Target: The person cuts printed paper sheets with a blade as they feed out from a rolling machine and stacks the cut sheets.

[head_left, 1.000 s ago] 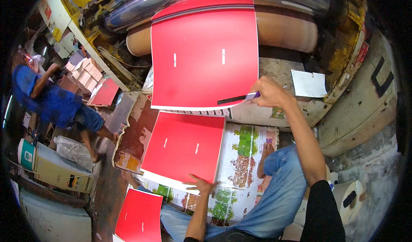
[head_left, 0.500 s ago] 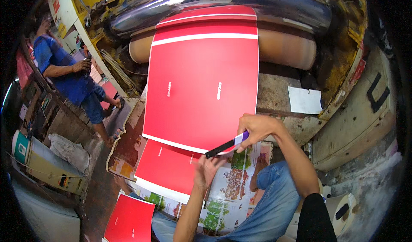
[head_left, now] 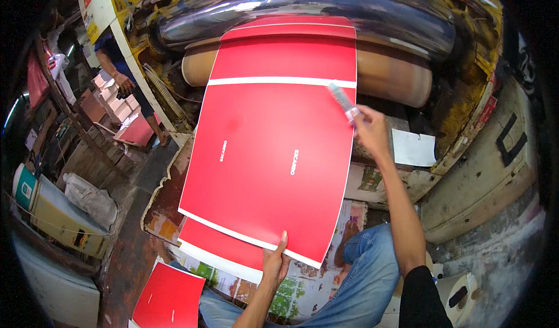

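Note:
A long red printed sheet [head_left: 262, 124] with white borders comes down toward me from the rollers. My left hand [head_left: 275, 265] pinches its near white edge, thumb on top and fingers underneath. My right hand [head_left: 371, 131] is closed round a flat knife-like blade [head_left: 339, 97] with a purple-and-white grip, its outline smeared by motion. The blade lies over the sheet's right edge, close to the white band across it; I cannot tell whether it touches. Beneath the near edge, another red sheet [head_left: 218, 246] is partly covered.
Shiny metal rollers [head_left: 308, 16] span the far side, above a brown roll [head_left: 396, 75]. A third red sheet [head_left: 169, 296] lies at lower left. A white paper [head_left: 413, 147] rests on the right. Another person [head_left: 125, 77] stands at far left, beyond the machine's frame.
The red sheet extends farther toward me. My right hand moved the blade up and away to the white band; my left hand took hold of the near edge. The other person shifted.

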Demonstrator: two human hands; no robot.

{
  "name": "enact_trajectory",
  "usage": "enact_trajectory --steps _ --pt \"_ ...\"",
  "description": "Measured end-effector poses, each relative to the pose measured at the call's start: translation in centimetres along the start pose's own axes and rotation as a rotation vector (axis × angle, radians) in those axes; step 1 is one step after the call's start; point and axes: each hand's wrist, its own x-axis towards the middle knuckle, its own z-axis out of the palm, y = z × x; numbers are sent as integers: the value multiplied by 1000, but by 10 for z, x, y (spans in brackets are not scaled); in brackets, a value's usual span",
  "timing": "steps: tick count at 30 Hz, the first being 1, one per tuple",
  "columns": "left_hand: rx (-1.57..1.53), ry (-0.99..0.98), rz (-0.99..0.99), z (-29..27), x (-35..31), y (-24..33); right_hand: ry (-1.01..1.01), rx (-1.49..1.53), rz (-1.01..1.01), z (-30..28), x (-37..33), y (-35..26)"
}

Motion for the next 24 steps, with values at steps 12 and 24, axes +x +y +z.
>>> enact_trajectory --steps 12,24 --pt "-10 67 -141 -25 -62 28 -133 -38 74 -21 9 63" --pt "176 204 -149 -77 -106 11 -156 -580 -833 -18 9 38"
